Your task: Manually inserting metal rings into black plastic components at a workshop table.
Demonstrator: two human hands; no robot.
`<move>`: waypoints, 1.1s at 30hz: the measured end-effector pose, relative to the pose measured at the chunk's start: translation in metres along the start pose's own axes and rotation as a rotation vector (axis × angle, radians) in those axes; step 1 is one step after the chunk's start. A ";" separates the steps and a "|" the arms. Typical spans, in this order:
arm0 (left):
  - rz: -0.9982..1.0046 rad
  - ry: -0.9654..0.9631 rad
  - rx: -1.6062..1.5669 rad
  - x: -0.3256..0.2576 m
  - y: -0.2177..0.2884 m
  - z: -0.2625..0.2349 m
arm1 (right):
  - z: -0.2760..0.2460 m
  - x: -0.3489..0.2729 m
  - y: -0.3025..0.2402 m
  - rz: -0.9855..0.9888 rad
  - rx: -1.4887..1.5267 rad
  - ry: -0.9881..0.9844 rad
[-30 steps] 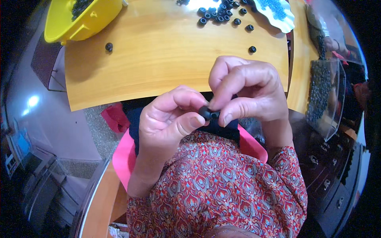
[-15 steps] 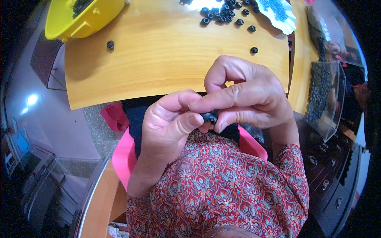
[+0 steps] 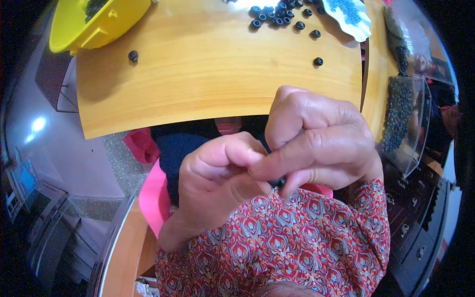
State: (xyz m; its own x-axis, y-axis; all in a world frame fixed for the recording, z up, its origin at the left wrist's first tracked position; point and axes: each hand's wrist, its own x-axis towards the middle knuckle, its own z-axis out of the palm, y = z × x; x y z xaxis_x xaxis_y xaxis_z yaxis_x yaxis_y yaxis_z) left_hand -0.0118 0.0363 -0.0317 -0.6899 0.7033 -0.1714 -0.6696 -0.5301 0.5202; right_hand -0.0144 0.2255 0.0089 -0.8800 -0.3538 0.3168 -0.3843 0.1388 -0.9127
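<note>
My left hand (image 3: 217, 171) and my right hand (image 3: 321, 141) meet in front of my chest, just off the near edge of the table. Pinched between the fingertips of both is a small round black part (image 3: 279, 182), mostly covered by the fingers. Its hole, seen a moment before, is hidden now. On the wooden table (image 3: 198, 89), a cluster of similar black ring-shaped parts (image 3: 280, 21) lies at the far middle. One black part (image 3: 318, 62) sits alone at the right, and a dark piece (image 3: 133, 56) lies by itself at the left.
A yellow tub (image 3: 106, 34) with dark pieces inside stands at the far left. At the far right is a white wavy-edged dish (image 3: 364, 30) holding blue bits. Beyond the table's right side, a clear box (image 3: 420, 128) contains dark pieces. A pink chair (image 3: 153, 198) is under me.
Both hands have come lower and slightly right, closer to my body, still pinching the black part. The fingers cover more of it than before. The table items look nearly unchanged.
</note>
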 end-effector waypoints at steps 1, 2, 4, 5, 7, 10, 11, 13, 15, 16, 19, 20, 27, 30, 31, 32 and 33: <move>-0.003 0.001 -0.003 0.001 0.001 0.001 | -0.002 0.000 0.001 -0.014 0.012 -0.048; 0.009 -0.027 0.036 0.003 0.003 0.002 | -0.002 0.000 0.001 -0.010 0.013 -0.047; 0.018 -0.053 0.073 0.006 0.003 0.002 | -0.003 0.000 0.001 -0.006 0.019 -0.046; 0.039 -0.057 0.088 0.006 0.001 0.001 | -0.002 -0.001 0.003 -0.004 0.021 -0.045; 0.004 -0.007 0.028 0.009 0.000 0.000 | -0.001 -0.004 0.010 0.002 0.052 0.013; -0.097 0.159 -0.032 0.016 -0.001 0.001 | -0.004 -0.009 0.021 0.116 0.066 0.061; -0.110 0.202 -0.071 0.019 -0.003 0.003 | -0.004 -0.010 0.025 0.159 0.114 0.081; -0.122 0.180 -0.105 0.017 -0.006 0.002 | -0.006 -0.013 0.029 0.179 0.196 0.077; -0.077 0.154 -0.098 0.016 -0.008 0.002 | -0.008 -0.015 0.029 0.197 0.313 0.063; -0.076 0.150 -0.093 0.015 -0.006 0.005 | -0.007 -0.015 0.028 0.192 0.311 0.065; -0.026 0.164 -0.043 0.012 -0.002 0.010 | -0.006 -0.014 0.024 0.114 0.285 0.076; -0.016 0.183 -0.033 0.011 -0.002 0.011 | -0.006 -0.014 0.022 0.085 0.214 0.070; 0.060 0.200 0.042 0.006 -0.009 0.004 | 0.002 -0.021 0.021 -0.063 -0.064 0.200; 0.140 0.217 0.102 0.003 -0.007 0.010 | 0.006 -0.021 0.012 -0.110 -0.151 0.208; 0.140 0.216 0.103 0.003 -0.007 0.010 | 0.007 -0.021 0.012 -0.111 -0.151 0.208; 0.158 0.225 0.144 0.003 -0.007 0.010 | 0.007 -0.020 0.012 -0.117 -0.160 0.221; 0.176 0.234 0.186 0.003 -0.006 0.011 | 0.008 -0.020 0.012 -0.125 -0.169 0.234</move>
State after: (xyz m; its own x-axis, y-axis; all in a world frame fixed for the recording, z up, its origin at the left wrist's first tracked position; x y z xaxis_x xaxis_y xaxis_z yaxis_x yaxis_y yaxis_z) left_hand -0.0073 0.0469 -0.0265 -0.8491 0.4699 -0.2414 -0.4882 -0.5234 0.6984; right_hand 0.0004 0.2272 -0.0106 -0.8560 -0.1579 0.4922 -0.5169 0.2663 -0.8136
